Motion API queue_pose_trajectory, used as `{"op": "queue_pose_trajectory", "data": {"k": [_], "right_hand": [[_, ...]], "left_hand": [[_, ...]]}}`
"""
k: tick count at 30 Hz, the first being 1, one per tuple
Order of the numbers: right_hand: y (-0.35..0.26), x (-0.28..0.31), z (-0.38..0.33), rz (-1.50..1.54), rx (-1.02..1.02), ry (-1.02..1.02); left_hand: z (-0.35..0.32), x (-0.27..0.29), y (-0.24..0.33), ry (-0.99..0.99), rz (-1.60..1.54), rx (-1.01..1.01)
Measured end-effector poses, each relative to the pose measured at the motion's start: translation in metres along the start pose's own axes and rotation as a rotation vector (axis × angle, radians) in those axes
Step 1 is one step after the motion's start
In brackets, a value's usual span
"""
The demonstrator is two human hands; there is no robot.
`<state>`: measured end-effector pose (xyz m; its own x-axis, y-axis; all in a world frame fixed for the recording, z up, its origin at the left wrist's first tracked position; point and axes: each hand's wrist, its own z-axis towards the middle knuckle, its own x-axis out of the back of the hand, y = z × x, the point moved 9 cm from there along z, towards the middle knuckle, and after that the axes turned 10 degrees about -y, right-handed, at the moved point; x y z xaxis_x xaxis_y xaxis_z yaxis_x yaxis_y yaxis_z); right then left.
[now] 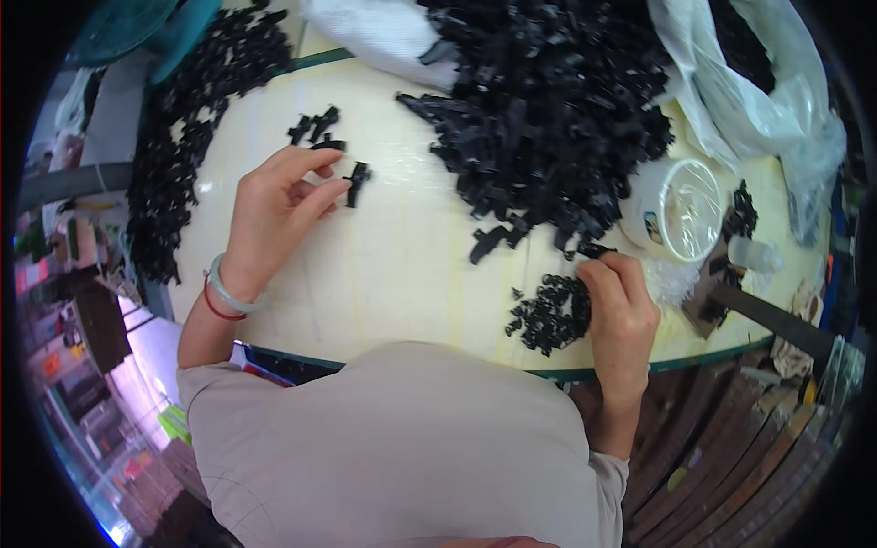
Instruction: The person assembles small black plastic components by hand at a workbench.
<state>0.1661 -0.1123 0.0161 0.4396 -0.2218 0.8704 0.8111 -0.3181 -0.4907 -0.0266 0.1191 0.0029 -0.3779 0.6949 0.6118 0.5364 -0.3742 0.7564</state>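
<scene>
Left hand pinches a black plastic clip at its fingertips; right hand closes on small black pieces just left of it.
Clip looks light, stiff, smooth: grip across the middle.

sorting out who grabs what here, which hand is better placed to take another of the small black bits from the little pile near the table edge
Right. The right hand already rests at the small pile of black bits, fingertips touching it. The left hand is across the table, pinching a black clip far from that pile.

small black plastic clip, at left fingertips, on table
</scene>
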Motion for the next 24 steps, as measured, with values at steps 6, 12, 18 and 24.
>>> {"op": "queue_pose_trajectory", "data": {"k": [6,12,18,24], "right_hand": [[0.025,0.010,-0.022,0.616,-0.184,0.214],[0.032,-0.009,-0.020,1.456,-0.125,0.193],[0.035,-0.015,-0.028,1.671,-0.112,0.188],[0.035,-0.006,-0.028,1.461,-0.078,0.227]], "left_hand": [[-0.012,-0.036,0.073,-0.076,0.170,-0.432],[-0.002,-0.094,0.096,-0.166,0.310,-0.709],[0.001,-0.104,0.096,-0.221,0.221,-0.600],[0.004,-0.109,0.093,-0.261,0.174,-0.577]]}}
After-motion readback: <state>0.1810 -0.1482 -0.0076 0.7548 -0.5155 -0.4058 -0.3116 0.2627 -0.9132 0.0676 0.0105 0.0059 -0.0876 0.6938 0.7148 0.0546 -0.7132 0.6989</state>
